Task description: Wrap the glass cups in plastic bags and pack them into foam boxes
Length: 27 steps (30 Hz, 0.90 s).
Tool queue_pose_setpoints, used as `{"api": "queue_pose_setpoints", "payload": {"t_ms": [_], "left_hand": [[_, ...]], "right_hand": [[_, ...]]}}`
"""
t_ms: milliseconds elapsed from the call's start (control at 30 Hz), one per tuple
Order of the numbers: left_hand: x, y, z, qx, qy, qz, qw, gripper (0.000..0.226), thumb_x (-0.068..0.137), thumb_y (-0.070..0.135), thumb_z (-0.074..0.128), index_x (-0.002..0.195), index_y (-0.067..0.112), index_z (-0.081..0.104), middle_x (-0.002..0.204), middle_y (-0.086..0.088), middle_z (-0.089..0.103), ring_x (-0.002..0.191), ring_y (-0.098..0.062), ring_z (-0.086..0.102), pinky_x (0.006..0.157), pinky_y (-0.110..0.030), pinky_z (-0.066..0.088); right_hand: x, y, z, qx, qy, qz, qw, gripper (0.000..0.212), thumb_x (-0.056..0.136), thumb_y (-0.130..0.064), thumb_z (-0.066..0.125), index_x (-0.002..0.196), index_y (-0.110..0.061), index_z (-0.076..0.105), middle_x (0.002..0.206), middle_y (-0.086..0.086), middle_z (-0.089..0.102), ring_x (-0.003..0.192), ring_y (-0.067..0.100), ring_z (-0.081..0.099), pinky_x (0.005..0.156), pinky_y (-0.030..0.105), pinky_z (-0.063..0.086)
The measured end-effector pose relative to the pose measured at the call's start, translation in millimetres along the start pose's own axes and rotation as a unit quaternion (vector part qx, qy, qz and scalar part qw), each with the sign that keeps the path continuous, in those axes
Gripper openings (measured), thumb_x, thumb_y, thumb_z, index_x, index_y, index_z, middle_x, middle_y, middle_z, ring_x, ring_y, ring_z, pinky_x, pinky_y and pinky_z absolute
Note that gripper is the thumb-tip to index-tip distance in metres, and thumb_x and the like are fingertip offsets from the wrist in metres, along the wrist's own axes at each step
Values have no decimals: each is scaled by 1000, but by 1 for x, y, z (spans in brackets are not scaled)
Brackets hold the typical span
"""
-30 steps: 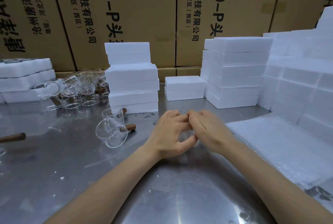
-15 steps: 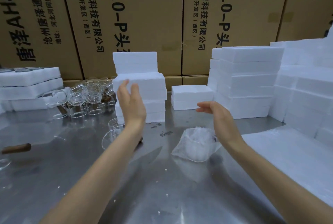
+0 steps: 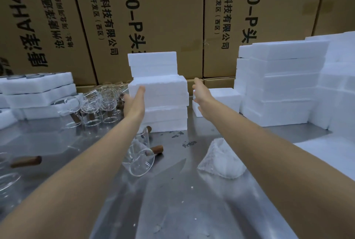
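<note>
Glass cups [image 3: 92, 108] with wooden handles stand crowded at the far left of the steel surface [image 3: 172, 210], just beside a low pile of foam trays [image 3: 38, 92]. One loose cup [image 3: 140, 156] lies on its side in the middle, partly under the left forearm. Behind it rises the centre foam stack [image 3: 159, 92]. The left hand [image 3: 134, 102] reaches to this stack's left face, fingers straight and together, touching or nearly touching the foam; it holds nothing. The right hand [image 3: 199, 92] stretches toward the stack's right side, fingers extended, clear of the foam, also empty. A bagged cup [image 3: 221, 160] rests near right on the surface. Taller foam boxes [image 3: 278, 81] fill the far right, with cardboard cartons [image 3: 153, 17] behind everything.
</note>
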<state>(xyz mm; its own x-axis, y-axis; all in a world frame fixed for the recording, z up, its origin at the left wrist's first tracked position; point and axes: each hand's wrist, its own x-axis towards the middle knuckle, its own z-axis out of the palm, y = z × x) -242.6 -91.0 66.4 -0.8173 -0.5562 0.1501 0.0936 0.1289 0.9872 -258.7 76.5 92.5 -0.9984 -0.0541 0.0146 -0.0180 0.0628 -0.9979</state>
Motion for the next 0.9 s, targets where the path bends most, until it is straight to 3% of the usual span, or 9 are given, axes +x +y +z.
{"api": "queue_pose_setpoints", "payload": {"t_ms": [133, 300, 433, 500, 633, 733, 800, 833, 900], "left_hand": [[-1, -5, 5, 27, 3, 16, 1000, 65, 93, 56, 43, 141, 13, 32, 142, -5, 42, 127, -25, 41, 86, -35, 27], [-9, 3, 7, 72, -6, 73, 995, 57, 94, 52, 40, 133, 11, 41, 131, -4, 50, 111, -24, 47, 90, -37, 36], [-35, 23, 10, 45, -30, 146, 988, 37, 93, 47, 43, 117, 19, 46, 99, 11, 55, 97, -18, 53, 64, -27, 34], [-55, 25, 13, 42, -60, 164, 984, 41, 94, 48, 42, 123, 19, 45, 109, 8, 57, 104, -18, 53, 71, -29, 37], [-96, 14, 25, 61, -148, 163, 974, 62, 95, 53, 36, 145, 17, 32, 148, 2, 40, 136, -20, 36, 111, -39, 28], [-120, 1, 38, 62, -197, 143, 968, 62, 98, 56, 28, 149, 22, 26, 154, 9, 29, 140, -11, 28, 105, -25, 20], [-133, -8, 47, 45, -224, 133, 965, 49, 99, 56, 23, 135, 30, 42, 136, 16, 47, 119, -1, 43, 96, -20, 25], [-138, -13, 51, 37, -237, 120, 963, 43, 99, 57, 22, 125, 34, 47, 126, 17, 52, 111, 1, 46, 95, -20, 30], [-144, -23, 57, 18, -261, 98, 960, 49, 98, 58, 18, 129, 34, 48, 132, 13, 51, 122, -8, 46, 105, -31, 32]], "right_hand": [[5, -3, 12, -32, -17, -5, 999, 64, 98, -55, 15, 150, -18, 23, 154, 0, 27, 141, 23, 25, 114, 41, 16], [1, -4, -4, -8, 5, -36, 999, 58, 98, -54, 19, 141, -18, 38, 143, -3, 41, 127, 20, 40, 102, 35, 25], [-21, -5, -31, 14, 19, -85, 996, 42, 98, -53, 23, 118, -27, 50, 114, -7, 55, 104, 14, 51, 89, 31, 28], [-35, 0, -51, 16, 25, -103, 994, 41, 98, -53, 26, 119, -28, 50, 109, -10, 56, 99, 10, 52, 90, 31, 29], [-63, 17, -99, -16, 68, -101, 992, 54, 96, -57, 29, 138, -26, 42, 132, -4, 51, 117, 16, 51, 99, 32, 33], [-81, 34, -125, -24, 92, -72, 993, 56, 95, -58, 29, 139, -25, 42, 131, -4, 50, 114, 17, 51, 96, 31, 33], [-90, 47, -138, -33, 114, -45, 992, 58, 95, -59, 29, 139, -23, 42, 131, -1, 50, 116, 20, 50, 96, 32, 34], [-93, 54, -142, -42, 125, -32, 991, 58, 95, -58, 29, 138, -22, 41, 131, 0, 49, 117, 21, 50, 97, 34, 34], [-98, 67, -148, -57, 132, -13, 990, 56, 96, -56, 28, 137, -21, 42, 129, 1, 50, 114, 21, 50, 99, 36, 33]]}}
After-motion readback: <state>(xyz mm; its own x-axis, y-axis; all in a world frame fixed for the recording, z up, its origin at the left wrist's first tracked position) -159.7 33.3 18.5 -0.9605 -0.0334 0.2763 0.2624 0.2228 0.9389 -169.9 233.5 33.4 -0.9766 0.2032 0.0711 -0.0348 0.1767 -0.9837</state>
